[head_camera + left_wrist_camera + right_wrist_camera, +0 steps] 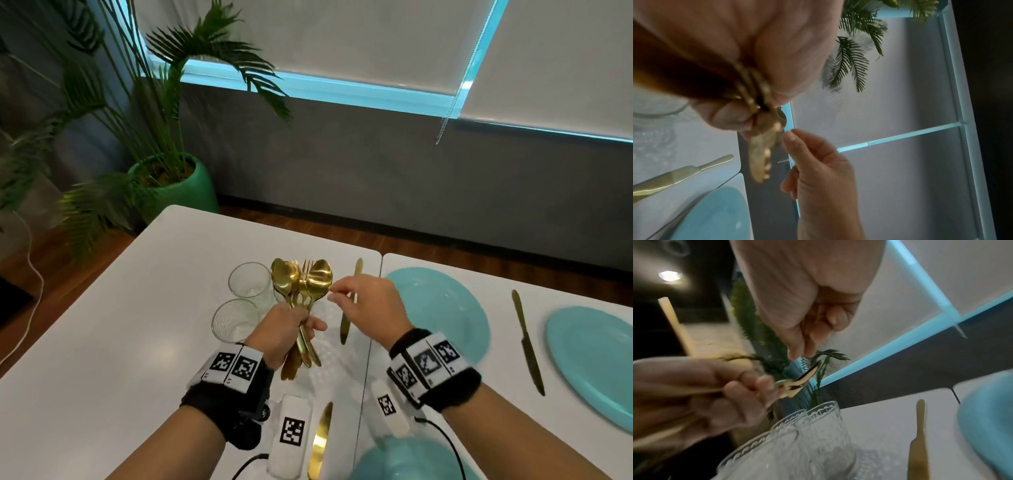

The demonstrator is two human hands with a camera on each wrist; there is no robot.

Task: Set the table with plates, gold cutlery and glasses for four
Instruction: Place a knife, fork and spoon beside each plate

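Note:
My left hand (301, 325) grips a bunch of gold spoons and forks (303, 284) by their handles, bowls up, above the white table (137, 308). My right hand (331, 295) reaches in with thumb and forefinger nearly together at the rim of the rightmost spoon. In the right wrist view these fingertips (795, 356) hover just by the spoon tip (813, 368); contact is unclear. Two clear glasses (250, 281) (234, 320) stand left of the bunch. A gold knife (349, 301) lies beside a teal plate (442, 308), partly under my right hand.
A second teal plate (596, 363) with a knife (527, 342) lies at the right. A third plate (404, 459) and knife (320, 442) sit at the near edge, between white marker blocks (291, 435). A potted palm (178, 185) stands beyond the table's far left corner.

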